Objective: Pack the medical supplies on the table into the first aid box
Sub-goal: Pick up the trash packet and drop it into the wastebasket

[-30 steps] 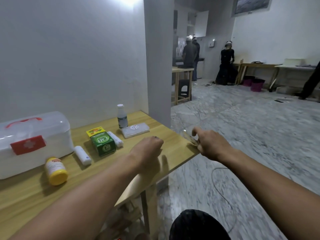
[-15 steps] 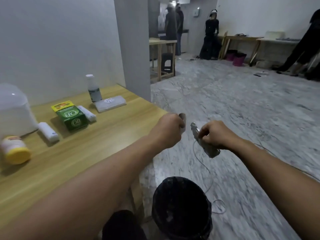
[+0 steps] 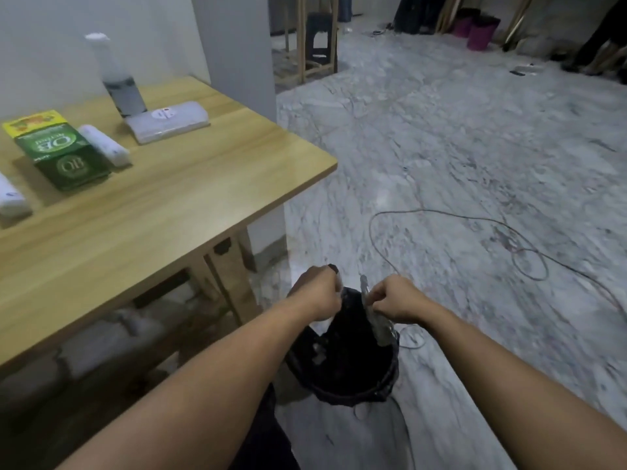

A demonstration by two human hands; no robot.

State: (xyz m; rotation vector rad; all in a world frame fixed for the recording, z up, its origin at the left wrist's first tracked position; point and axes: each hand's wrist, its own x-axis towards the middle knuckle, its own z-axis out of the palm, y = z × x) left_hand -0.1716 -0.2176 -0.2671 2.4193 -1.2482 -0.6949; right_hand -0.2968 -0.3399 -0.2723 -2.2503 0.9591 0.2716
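Both my hands hang over a black bin (image 3: 342, 374) on the floor beside the table. My right hand (image 3: 395, 298) pinches a thin clear wrapper (image 3: 376, 320) that dangles into the bin's mouth. My left hand (image 3: 319, 290) is closed in a fist at the bin's rim; whether it holds anything I cannot tell. On the wooden table (image 3: 163, 198) lie a green box (image 3: 61, 150), a white roll (image 3: 103, 144), a second white roll (image 3: 10, 198) at the left edge, a flat clear case (image 3: 168, 120) and a white bottle (image 3: 118, 79). The first aid box is out of view.
A thin cable (image 3: 475, 239) loops across the marble floor to the right of the bin. Farther back stand a wooden table with a dark stool (image 3: 320, 32), purple bins (image 3: 478, 28) and a person's legs (image 3: 600, 45) at the far right.
My view has tipped down and to the right, away from the first aid box. Both hands left the table's edge and dropped over the black bin, the right one carrying the wrapper.
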